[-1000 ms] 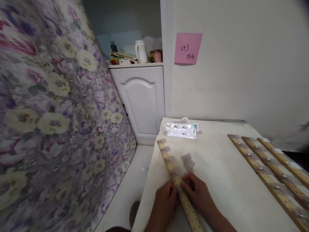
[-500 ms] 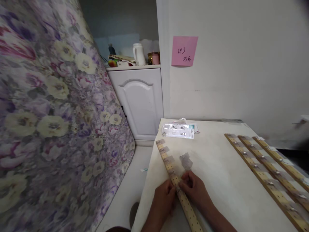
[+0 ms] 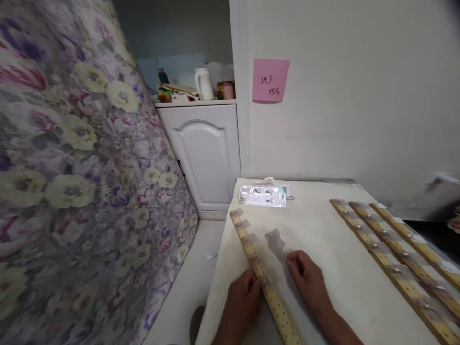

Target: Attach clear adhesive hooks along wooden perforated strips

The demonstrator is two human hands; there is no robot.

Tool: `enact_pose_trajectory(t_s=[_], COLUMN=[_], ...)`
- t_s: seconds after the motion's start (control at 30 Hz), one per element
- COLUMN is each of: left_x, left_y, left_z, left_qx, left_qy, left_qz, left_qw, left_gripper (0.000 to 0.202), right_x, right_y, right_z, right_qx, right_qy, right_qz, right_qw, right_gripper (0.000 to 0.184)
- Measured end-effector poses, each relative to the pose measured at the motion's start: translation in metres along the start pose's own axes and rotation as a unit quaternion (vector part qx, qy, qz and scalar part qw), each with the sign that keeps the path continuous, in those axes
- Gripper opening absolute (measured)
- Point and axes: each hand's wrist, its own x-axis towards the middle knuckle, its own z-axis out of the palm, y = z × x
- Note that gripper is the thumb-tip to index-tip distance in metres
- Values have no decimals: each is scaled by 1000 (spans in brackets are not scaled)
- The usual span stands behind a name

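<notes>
The right hand (image 3: pixel 307 273) has just come away from the perforated wooden strip (image 3: pixel 275 306), where half a second ago its fingertips met those of the left hand (image 3: pixel 244 292). It is now above the table (image 3: pixel 309 218), to the right of the strip and apart from it, just beside a small grey translucent heap (image 3: pixel 275 241). Its fingers are curled with the tips drawn in; whether anything small is pinched between them, I cannot tell.

The left hand remains at the strip's left edge, fingers bent and tips touching it; whether they grip or merely steady it is unclear. So the strip, lying slantwise along the table's left side, now has only one hand on it, leaving the right one free of it. Translucent pieces line the strip's far half, the nearest one beside the left fingertips; the holes closer to the person look bare.

Three similar strips (image 3: pixel 381 256) lie at the table's right, already bearing such pieces.
</notes>
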Motion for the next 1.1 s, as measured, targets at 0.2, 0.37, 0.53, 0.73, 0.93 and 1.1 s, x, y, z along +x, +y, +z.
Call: enact_pose_trajectory(t_s=[0.2,0.37,0.53,0.73,0.93,1.1], left_x=[-3,-7,-10,-12,-19,-31], left_y=[0,1,4,7,17,22], left_z=[-2,-4,-6,-10,-10,3], left_qx=[19,21,17,13,-99,-243], left_qy=[3,-1,12,30,-4,-118], left_qz=[17,19,23,23,38,40], left_qw=[1000,1000,1000,999,994,962], left_gripper=[21,19,19,18,26,40], right_x=[20,22,21,22,-1,-33], right_y=[5,7,9,8,-7,-10], right_z=[3,10,9,8,-9,-20], right_qx=[-33,-41,-45,-17,77,79], right_qy=[24,19,15,16,33,4], right_qz=[-23,-35,-23,-4,-85,-207], right_qw=[999,998,999,1000,993,975], right_gripper=[19,24,27,19,17,13])
